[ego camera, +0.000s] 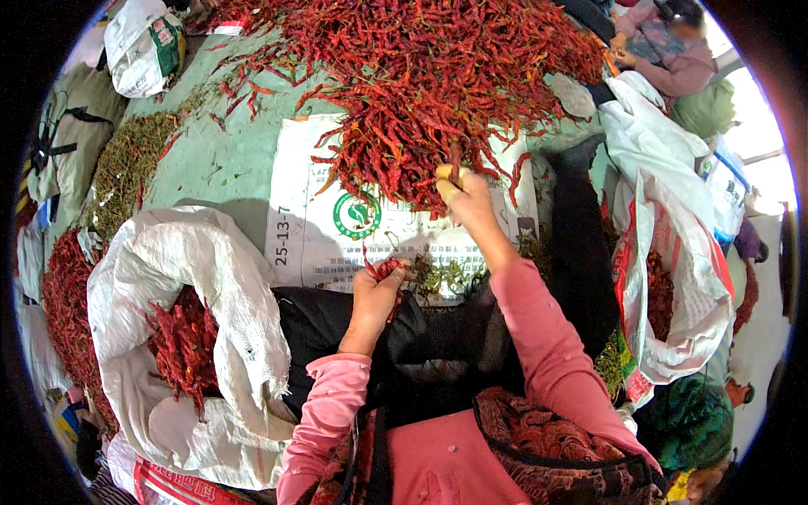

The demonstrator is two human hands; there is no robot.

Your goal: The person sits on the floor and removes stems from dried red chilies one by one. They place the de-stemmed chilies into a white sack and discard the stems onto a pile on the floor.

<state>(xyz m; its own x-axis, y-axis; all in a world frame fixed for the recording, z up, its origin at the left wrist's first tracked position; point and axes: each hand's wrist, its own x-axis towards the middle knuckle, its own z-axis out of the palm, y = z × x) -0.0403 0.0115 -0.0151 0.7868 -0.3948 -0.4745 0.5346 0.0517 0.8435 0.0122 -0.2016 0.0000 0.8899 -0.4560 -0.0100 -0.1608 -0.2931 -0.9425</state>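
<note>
My left hand (372,297) is closed around a small bunch of dried red chilies (382,270), above my dark-clad legs. At the near edge of a big heap of dried red chilies (416,120) is my right hand (466,194), with yellowish covers on its finger and thumb. Chilies show around those fingertips; whether they pinch one is unclear. Under the heap's near edge lies a flat white printed sack (303,240). Green stems and scraps (442,278) are scattered on it between my forearms.
To my left stands an open white woven sack (246,315) with chilies (183,347) inside. Another open sack (688,341) is at right. Dry stems (129,164) lie piled at left. A person (669,50) sits at upper right, near a grey stone-like object (573,96).
</note>
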